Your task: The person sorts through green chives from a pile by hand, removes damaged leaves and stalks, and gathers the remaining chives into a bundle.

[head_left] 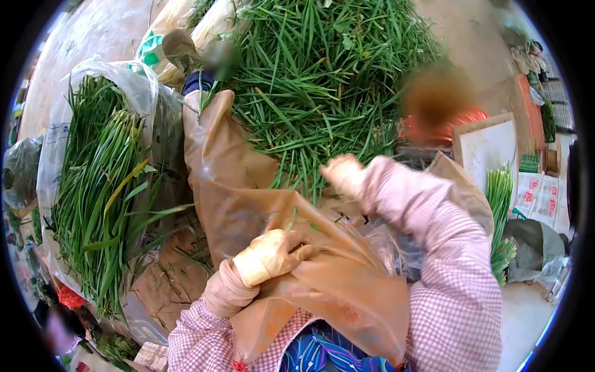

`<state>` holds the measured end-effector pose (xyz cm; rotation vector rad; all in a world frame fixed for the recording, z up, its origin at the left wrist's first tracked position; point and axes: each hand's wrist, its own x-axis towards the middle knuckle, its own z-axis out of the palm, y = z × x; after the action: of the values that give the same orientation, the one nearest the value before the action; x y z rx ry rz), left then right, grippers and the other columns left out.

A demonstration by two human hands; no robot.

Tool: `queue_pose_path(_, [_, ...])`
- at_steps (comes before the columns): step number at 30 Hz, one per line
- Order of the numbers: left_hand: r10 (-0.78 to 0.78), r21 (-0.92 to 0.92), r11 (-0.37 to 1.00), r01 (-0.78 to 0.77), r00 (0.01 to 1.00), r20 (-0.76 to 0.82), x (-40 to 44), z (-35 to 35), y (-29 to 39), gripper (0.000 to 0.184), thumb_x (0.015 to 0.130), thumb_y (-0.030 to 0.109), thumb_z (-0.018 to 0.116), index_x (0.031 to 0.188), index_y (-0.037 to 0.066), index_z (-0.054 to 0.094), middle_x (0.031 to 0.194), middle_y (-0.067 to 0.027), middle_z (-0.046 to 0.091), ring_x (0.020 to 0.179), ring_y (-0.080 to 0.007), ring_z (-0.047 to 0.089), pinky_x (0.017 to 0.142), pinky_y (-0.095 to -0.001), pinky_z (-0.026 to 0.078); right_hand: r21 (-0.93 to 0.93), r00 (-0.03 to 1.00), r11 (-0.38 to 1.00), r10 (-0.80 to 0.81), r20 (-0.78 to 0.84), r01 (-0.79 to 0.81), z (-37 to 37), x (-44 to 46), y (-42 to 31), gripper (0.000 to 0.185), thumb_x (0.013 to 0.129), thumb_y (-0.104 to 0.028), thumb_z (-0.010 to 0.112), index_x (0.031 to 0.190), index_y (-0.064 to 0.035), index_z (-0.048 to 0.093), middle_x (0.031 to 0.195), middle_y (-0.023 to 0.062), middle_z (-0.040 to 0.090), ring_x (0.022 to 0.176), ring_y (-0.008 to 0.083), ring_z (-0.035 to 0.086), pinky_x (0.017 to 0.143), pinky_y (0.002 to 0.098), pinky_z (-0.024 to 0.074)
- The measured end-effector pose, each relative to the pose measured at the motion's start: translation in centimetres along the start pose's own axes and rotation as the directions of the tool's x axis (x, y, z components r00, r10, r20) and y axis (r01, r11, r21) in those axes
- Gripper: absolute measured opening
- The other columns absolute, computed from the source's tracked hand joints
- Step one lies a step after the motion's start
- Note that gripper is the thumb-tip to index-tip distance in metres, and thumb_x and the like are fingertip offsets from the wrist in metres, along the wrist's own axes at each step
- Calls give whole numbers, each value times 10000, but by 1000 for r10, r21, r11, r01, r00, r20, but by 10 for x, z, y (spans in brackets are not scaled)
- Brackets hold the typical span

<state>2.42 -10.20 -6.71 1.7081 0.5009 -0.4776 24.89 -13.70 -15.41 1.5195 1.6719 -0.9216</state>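
My left hand (273,257), in a pale yellow glove, rests over my lap on a brownish plastic apron (334,285). Its fingers are curled inward, and whatever they may hold is hidden. Further forward, my right hand (344,175) is at the near edge of a large heap of long green leaves (316,80), which look like garlic chives. Motion blurs its fingers, so their grip cannot be made out. A few loose leaf bits lie on the apron.
On the left, a clear plastic bag (49,180) holds a thick bundle of similar leaves (102,204). Brown paper or cardboard (167,279) lies beside it. To the right are a white framed board (489,146), an upright green bunch (501,192) and a grey-green sack (536,245).
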Motion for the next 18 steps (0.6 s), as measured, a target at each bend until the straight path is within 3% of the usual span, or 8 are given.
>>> queue_pose_path(2, [24, -6, 1000, -24, 999, -34, 5, -5, -4, 205, 850, 245, 540, 936, 82, 630, 777, -122, 641, 731, -283, 614, 666, -344, 475, -229, 884, 962, -234, -405, 150, 43, 45, -40, 350, 856, -264, 464, 1195, -181, 494, 1237, 128, 487, 1171, 314, 434, 951, 494, 378])
queue_pose_path(3, [17, -36, 999, -19, 999, -32, 9, -8, -1, 211, 851, 246, 544, 952, 79, 626, 777, -130, 641, 732, -285, 616, 665, -343, 477, -227, 887, 962, -235, -397, 153, 58, 64, -39, 350, 856, -264, 464, 1195, -181, 494, 1237, 128, 487, 1171, 314, 434, 951, 494, 378])
queue_pose_path(8, [-2, -171, 985, -12, 997, -81, 21, -15, 1, 235, 852, 254, 556, 977, 67, 622, 780, -152, 641, 741, -292, 622, 665, -347, 483, -303, 815, 949, -240, -528, 84, 99, 143, -26, 373, 839, -245, 379, 1186, -185, 500, 1332, 86, 414, 1287, 259, 323, 1021, 667, 112])
queue_pose_path(10, [13, -73, 997, -16, 999, -42, 21, -19, 4, 271, 852, 280, 535, 1026, 82, 597, 824, -133, 646, 797, -315, 608, 696, -386, 478, -297, 694, 954, -239, -679, 38, 98, 147, 19, 332, 816, -230, 405, 1109, -149, 541, 1284, 80, 451, 1265, 247, 348, 1026, 665, 103])
queue_pose_path(12, [-6, -128, 992, 1, 999, -32, 23, -17, 2, 271, 852, 284, 536, 1018, 80, 601, 843, -143, 643, 818, -319, 606, 707, -385, 478, -294, 893, 955, -156, -422, 28, 58, 129, 46, 315, 808, -199, 413, 1077, -129, 560, 1280, 75, 451, 1254, 240, 357, 1013, 693, 84])
queue_pose_path(13, [5, -98, 995, -13, 997, -75, 25, -13, -1, 273, 852, 286, 536, 1015, 78, 603, 846, -149, 641, 819, -324, 605, 708, -388, 478, -346, 824, 936, -151, -545, -58, 56, 130, 64, 318, 813, -167, 417, 1089, -127, 569, 1275, 67, 460, 1239, 242, 379, 1001, 717, 76])
queue_pose_path(16, [41, -61, 997, -49, 992, -121, 28, -14, 0, 278, 851, 292, 542, 1007, 70, 606, 844, -174, 633, 809, -350, 597, 704, -412, 480, -484, 915, 849, -2, -403, -211, 32, 126, 125, 304, 787, -103, 480, 1071, -117, 589, 1173, 93, 549, 1183, 259, 446, 995, 723, 83])
queue_pose_path(18, [30, -120, 992, -41, 995, -92, 27, -17, 1, 277, 851, 284, 543, 1003, 61, 605, 847, -178, 631, 801, -357, 594, 695, -418, 482, -388, 894, 829, 265, -362, -403, -20, 93, 148, 271, 773, -55, 515, 1026, -101, 602, 1054, 92, 598, 1088, 262, 507, 980, 731, 77])
